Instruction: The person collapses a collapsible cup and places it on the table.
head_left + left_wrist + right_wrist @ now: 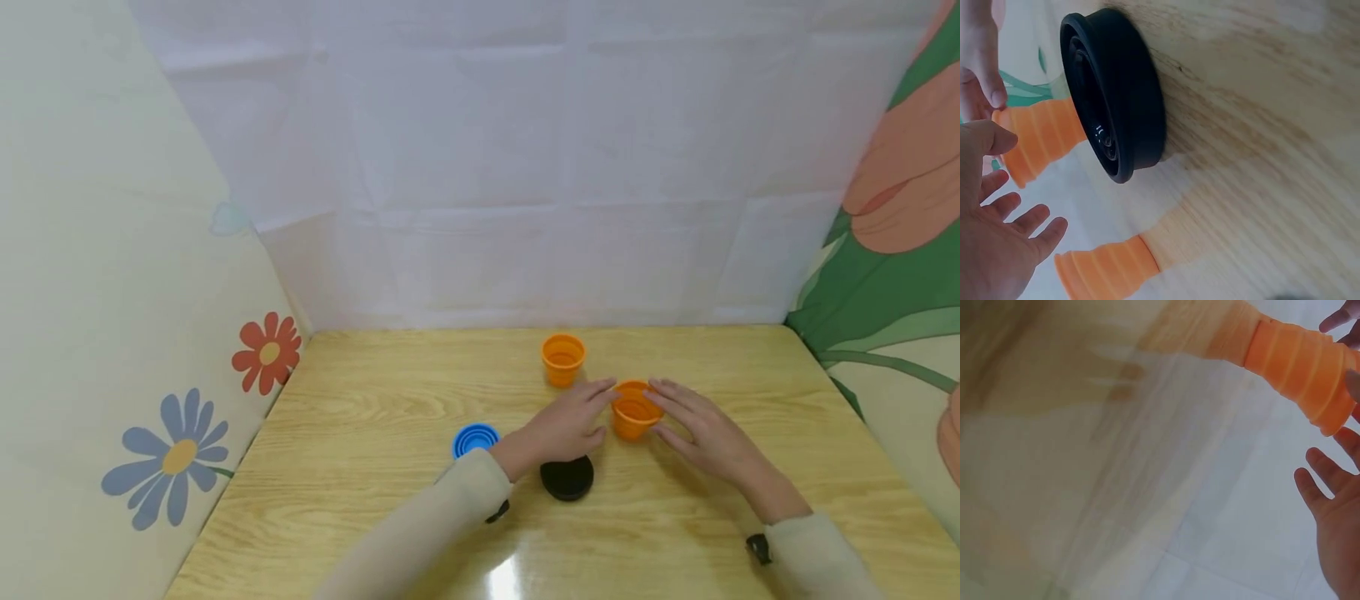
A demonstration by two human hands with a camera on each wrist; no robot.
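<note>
An orange collapsible cup [634, 412] stands expanded on the table, between my two hands. At its left rim is my left hand [564, 427], fingers straight; in the left wrist view its thumb overlaps the cup [1047, 134] while the other fingers spread apart. On the other side, my right hand [699, 432] has its fingertips at the right rim, and the right wrist view shows its fingers [1325, 472] loosely extended. Whether either hand presses the rim cannot be told. A flattened black collapsible cup [567, 479] lies just below my left hand.
A second expanded orange cup [562, 361] stands farther back, beyond my left hand. The flattened blue collapsible cup [474, 437] lies left, partly covered by my left forearm. White cloth [480, 167] hangs behind the wooden table [360, 417]; flowered cloth borders both sides.
</note>
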